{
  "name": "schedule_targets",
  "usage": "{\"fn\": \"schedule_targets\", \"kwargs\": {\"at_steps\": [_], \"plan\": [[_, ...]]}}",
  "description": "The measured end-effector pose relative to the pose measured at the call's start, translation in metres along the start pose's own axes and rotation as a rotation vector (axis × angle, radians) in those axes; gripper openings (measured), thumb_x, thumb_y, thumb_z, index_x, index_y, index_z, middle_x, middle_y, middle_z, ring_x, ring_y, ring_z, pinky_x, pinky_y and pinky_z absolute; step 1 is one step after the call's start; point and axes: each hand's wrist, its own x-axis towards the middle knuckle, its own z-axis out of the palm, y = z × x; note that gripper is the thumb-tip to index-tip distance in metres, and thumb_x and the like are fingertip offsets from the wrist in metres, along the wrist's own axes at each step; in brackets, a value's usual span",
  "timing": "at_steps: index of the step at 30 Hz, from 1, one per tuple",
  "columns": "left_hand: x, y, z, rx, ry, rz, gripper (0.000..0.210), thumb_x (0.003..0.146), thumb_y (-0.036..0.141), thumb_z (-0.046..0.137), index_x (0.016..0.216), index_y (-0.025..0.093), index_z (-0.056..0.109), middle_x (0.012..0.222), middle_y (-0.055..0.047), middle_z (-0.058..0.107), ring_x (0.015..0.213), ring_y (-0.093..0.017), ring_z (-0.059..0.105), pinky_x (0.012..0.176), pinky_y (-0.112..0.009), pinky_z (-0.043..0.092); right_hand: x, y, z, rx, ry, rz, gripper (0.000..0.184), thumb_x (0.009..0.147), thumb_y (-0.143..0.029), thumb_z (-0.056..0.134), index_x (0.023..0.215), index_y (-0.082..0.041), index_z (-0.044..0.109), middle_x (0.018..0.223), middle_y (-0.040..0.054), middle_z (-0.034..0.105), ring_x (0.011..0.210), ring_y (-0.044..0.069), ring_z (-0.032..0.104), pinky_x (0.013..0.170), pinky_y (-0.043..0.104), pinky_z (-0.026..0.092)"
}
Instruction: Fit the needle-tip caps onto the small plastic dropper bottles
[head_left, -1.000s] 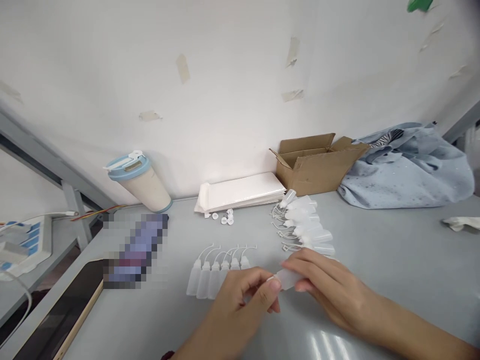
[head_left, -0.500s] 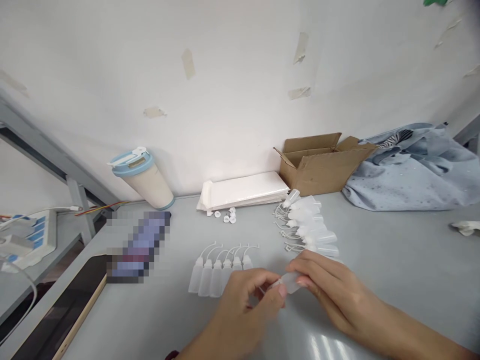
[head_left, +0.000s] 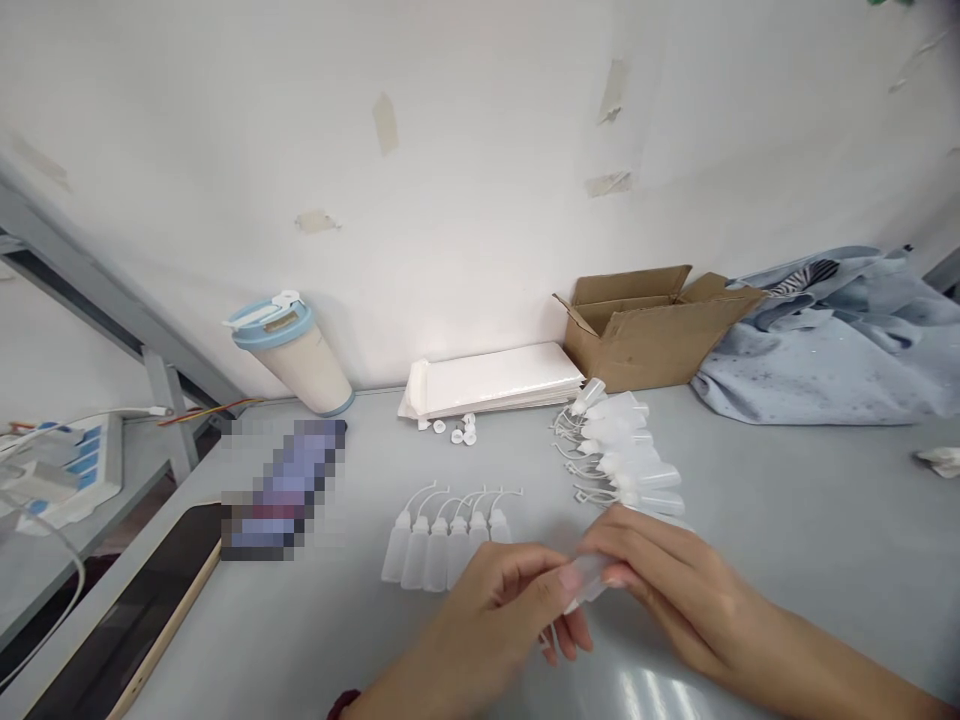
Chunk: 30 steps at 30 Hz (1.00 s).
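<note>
A small translucent plastic squeeze bottle (head_left: 589, 578) is held between both hands above the grey table. My right hand (head_left: 667, 580) pinches its body between thumb and fingers. My left hand (head_left: 510, 600) has its thumb against the bottle's other end, with the fingers curled beneath. A bit of white strap shows below the left fingers; the bottle's tip is mostly hidden. Left of the hands, a row of similar bottles (head_left: 436, 560) lies side by side, their curved cap straps pointing away from me. Another cluster of bottles (head_left: 637, 472) lies just beyond my right hand.
Loose white caps (head_left: 457, 436) lie in front of a stack of white padded envelopes (head_left: 495, 380). An opened cardboard box (head_left: 652, 345) and pale blue fabric (head_left: 825, 360) are at the back right. A lidded tumbler (head_left: 300, 360), a phone (head_left: 127, 620) and a power strip (head_left: 90, 460) are at left.
The bottle in my hands has tilted, its left end now lower. My left thumb has slid onto it, and the left fingers show beneath. The view has shifted slightly.
</note>
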Motion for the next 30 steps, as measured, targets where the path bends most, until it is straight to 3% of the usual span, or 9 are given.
{"fn": "schedule_targets", "kwargs": {"at_steps": [5,12,16,18,20,24,26,28,30], "plan": [[0.0,0.003,-0.002,-0.044,-0.015,-0.021,0.04,0.09,0.036,0.045,0.065,0.011,0.063,0.064,-0.004,0.061,0.055,-0.01,0.052,0.058,-0.023,0.044,-0.001,0.001,0.001,-0.058,0.032,-0.022,0.02,0.096,-0.01,0.034,0.104,-0.013,0.052,0.079,0.0084,0.058,0.068,0.016,0.053,0.057,0.027,0.049],[0.001,0.0,-0.007,-0.113,-0.07,-0.116,0.043,0.088,0.048,0.048,0.077,0.01,0.065,0.058,-0.002,0.057,0.048,-0.01,0.051,0.049,-0.022,0.043,0.0,0.002,0.001,-0.089,0.088,-0.05,0.021,0.098,-0.015,0.033,0.106,-0.013,0.052,0.078,0.0077,0.058,0.068,0.016,0.054,0.058,0.026,0.049],[-0.001,0.002,-0.008,-0.032,-0.047,-0.066,0.041,0.089,0.047,0.047,0.075,0.012,0.062,0.056,0.002,0.052,0.046,-0.008,0.049,0.05,-0.021,0.042,0.001,0.0,-0.002,-0.136,0.056,-0.02,0.025,0.099,-0.03,0.035,0.101,-0.014,0.054,0.074,0.006,0.058,0.063,0.015,0.055,0.055,0.025,0.048],[-0.002,0.002,-0.006,0.146,0.01,-0.015,0.038,0.092,0.043,0.044,0.072,0.014,0.059,0.056,0.003,0.051,0.049,-0.009,0.048,0.051,-0.02,0.04,0.002,-0.002,-0.003,-0.148,0.03,0.026,0.03,0.099,-0.034,0.033,0.097,-0.015,0.056,0.071,0.0048,0.058,0.06,0.015,0.055,0.053,0.025,0.047],[-0.003,-0.001,-0.003,0.457,0.103,0.127,0.037,0.095,0.035,0.041,0.067,0.015,0.055,0.056,0.002,0.051,0.052,-0.01,0.048,0.051,-0.021,0.037,0.003,-0.006,-0.004,-0.087,-0.004,0.117,0.031,0.1,-0.032,0.03,0.093,-0.017,0.056,0.07,0.0031,0.059,0.058,0.014,0.056,0.054,0.024,0.047],[-0.004,-0.016,0.001,1.143,0.308,0.74,0.027,0.096,0.019,0.038,0.075,0.015,0.055,0.063,-0.002,0.053,0.057,-0.015,0.045,0.052,-0.027,0.033,0.007,-0.011,-0.005,0.12,-0.075,0.36,0.03,0.098,-0.028,0.035,0.079,-0.019,0.056,0.065,-0.0011,0.059,0.058,0.012,0.056,0.056,0.022,0.045],[-0.003,-0.021,0.0,1.298,0.345,0.886,0.02,0.095,0.014,0.039,0.083,0.014,0.055,0.067,-0.004,0.055,0.059,-0.017,0.045,0.054,-0.029,0.033,0.008,-0.01,-0.005,0.166,-0.094,0.43,0.032,0.098,-0.03,0.037,0.074,-0.019,0.056,0.063,-0.002,0.057,0.057,0.012,0.054,0.054,0.022,0.043],[-0.004,-0.019,-0.001,1.241,0.33,0.804,0.018,0.095,0.016,0.04,0.085,0.015,0.055,0.069,-0.004,0.055,0.061,-0.017,0.047,0.056,-0.028,0.036,0.008,-0.008,-0.004,0.171,-0.096,0.449,0.032,0.098,-0.031,0.037,0.074,-0.019,0.056,0.062,-0.0022,0.056,0.055,0.012,0.053,0.052,0.022,0.042],[-0.005,-0.012,-0.003,1.043,0.28,0.563,0.021,0.096,0.023,0.04,0.084,0.016,0.055,0.071,-0.003,0.056,0.063,-0.016,0.05,0.058,-0.026,0.039,0.008,-0.006,-0.004,0.158,-0.073,0.411,0.028,0.097,-0.03,0.038,0.081,-0.019,0.058,0.068,-0.0012,0.06,0.06,0.013,0.056,0.057,0.023,0.044]]}}
